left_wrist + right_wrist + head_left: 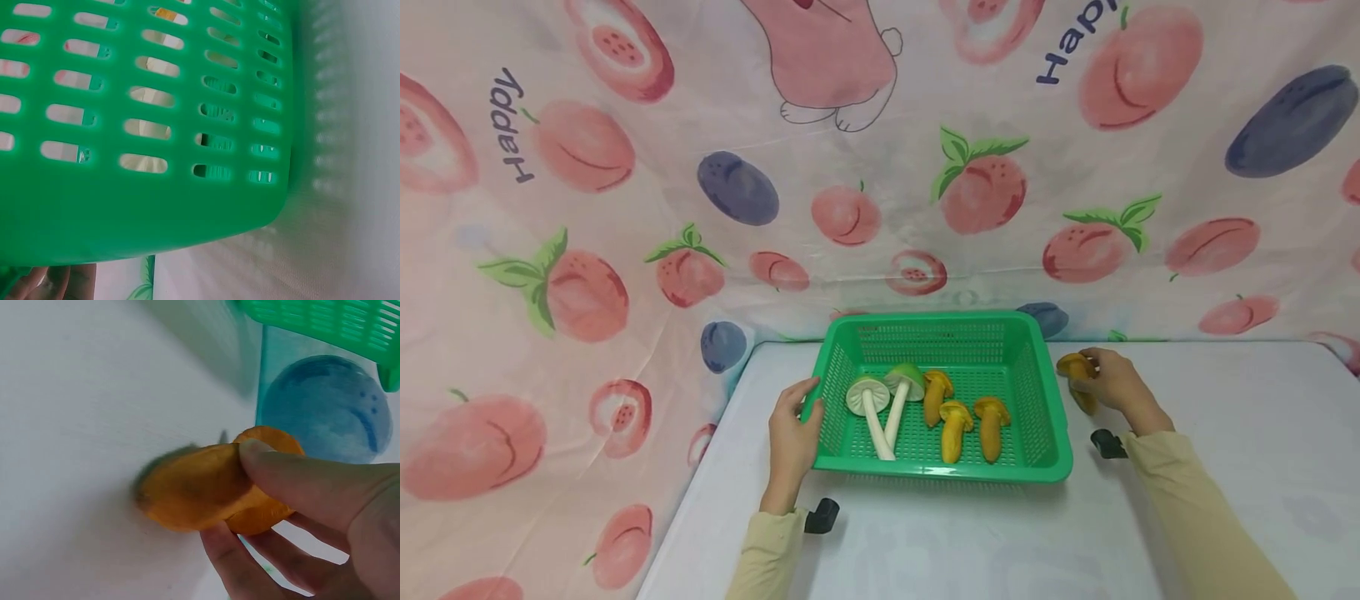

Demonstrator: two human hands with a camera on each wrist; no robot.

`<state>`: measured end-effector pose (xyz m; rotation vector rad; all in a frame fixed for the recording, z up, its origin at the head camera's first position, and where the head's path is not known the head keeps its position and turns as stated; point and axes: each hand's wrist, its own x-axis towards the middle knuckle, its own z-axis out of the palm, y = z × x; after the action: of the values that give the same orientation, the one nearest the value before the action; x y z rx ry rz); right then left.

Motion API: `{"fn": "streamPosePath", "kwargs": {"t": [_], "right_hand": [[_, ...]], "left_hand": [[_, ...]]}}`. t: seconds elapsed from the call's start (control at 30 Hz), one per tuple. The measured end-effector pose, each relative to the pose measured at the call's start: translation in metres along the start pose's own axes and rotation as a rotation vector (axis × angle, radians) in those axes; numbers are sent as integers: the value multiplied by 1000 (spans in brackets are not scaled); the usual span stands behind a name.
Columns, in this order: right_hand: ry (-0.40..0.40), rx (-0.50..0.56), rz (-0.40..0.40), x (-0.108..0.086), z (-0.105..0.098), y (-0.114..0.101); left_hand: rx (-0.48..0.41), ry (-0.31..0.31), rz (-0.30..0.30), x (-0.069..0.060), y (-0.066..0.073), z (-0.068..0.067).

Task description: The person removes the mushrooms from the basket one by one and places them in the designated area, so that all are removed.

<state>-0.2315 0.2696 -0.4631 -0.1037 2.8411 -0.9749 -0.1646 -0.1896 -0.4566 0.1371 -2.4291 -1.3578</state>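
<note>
A green plastic basket (940, 472) stands on the white table. Inside it, on the left, lie two mushrooms with green caps and long white stems, one of them a green-capped mushroom (868, 398). To their right are three yellow-brown mushrooms, among them a yellow mushroom (952, 442). My left hand (793, 437) holds the basket's left rim; in the left wrist view the outer wall (156, 206) hides most of its fingers. Right of the basket, my right hand (1116, 385) pinches another yellow-brown mushroom (194, 487) between thumb and fingers. Whether that mushroom touches the table, I cannot tell.
The white table (970, 542) extends in front of the basket and to both sides. A fruit-patterned cloth (850, 167) hangs close behind the basket and along the left. Each wrist carries a small black device, such as the dark one (822, 516) by the left sleeve.
</note>
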Motion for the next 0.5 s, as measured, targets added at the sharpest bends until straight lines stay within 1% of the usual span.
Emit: {"fn": "streamPosePath", "kwargs": {"t": [0.17,0.33,0.5], "right_hand": [[-9,5,20,3,1,2],[-17,13,16,5,1,4],[-26,16,17,6,3,7]], "left_hand": [[-11,3,4,-1,1,-1],[-19,11,4,-1,1,-1],[-23,4,-8,-1,1,0]]}}
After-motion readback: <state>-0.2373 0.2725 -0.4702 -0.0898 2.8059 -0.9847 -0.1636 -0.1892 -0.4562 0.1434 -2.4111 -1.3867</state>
